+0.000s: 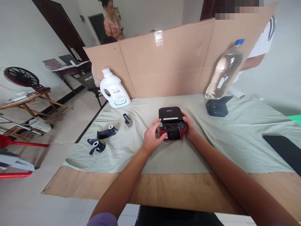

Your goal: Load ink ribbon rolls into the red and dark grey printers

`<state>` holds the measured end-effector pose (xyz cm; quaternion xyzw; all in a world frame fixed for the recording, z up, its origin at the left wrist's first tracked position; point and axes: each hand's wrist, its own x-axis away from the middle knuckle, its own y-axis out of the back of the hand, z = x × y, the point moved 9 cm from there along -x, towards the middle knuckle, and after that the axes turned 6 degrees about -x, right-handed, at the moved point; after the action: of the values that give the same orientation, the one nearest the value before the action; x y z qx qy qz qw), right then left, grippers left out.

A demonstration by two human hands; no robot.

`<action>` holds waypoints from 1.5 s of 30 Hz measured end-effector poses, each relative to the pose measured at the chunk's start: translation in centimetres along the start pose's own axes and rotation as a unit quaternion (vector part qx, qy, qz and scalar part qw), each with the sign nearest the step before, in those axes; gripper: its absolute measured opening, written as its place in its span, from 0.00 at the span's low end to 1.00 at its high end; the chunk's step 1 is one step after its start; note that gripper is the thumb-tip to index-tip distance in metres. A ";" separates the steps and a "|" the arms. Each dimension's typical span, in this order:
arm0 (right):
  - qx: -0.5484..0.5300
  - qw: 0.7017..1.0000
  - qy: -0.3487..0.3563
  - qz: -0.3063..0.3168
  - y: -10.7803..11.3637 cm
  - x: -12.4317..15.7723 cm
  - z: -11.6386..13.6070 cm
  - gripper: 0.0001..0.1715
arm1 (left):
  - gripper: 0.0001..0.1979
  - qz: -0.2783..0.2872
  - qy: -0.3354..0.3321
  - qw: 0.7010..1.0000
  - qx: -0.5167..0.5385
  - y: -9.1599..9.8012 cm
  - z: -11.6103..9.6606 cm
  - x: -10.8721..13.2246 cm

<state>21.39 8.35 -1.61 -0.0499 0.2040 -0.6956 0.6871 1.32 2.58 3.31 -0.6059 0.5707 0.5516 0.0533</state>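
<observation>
A small black and red label printer [172, 113] sits on the cloth in front of me, with a glossy black strip [173, 131] lying across its front part. My left hand [152, 135] grips its left side, thumb at the front corner and fingers along the edge. On the opposite side, my right hand [189, 128] holds the red edge, its fingers partly hidden behind the casing. To the left lie three small rolls with dark ribbon: one upright roll [126, 119], a longer roll [107, 132] and a partly unwound roll [98, 146].
A white detergent jug [115, 89] stands at the back left, before a cardboard screen [164, 69]. At the back right are a clear bottle [224, 72] with a blue cap and a black device [217, 107]. A dark flat slab [283, 149] lies far right. People are beyond the screen.
</observation>
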 end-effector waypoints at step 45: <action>-0.049 0.998 0.039 0.015 1.1 -1.6 -1.1 0.30 | 0.18 0.181 0.332 0.875 -0.302 12.1 15.7 0.0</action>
<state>22.13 10.17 -2.72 -0.0533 0.2656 -0.6754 0.6859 -17.27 9.31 4.05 -0.6263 0.4601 0.4639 -0.4253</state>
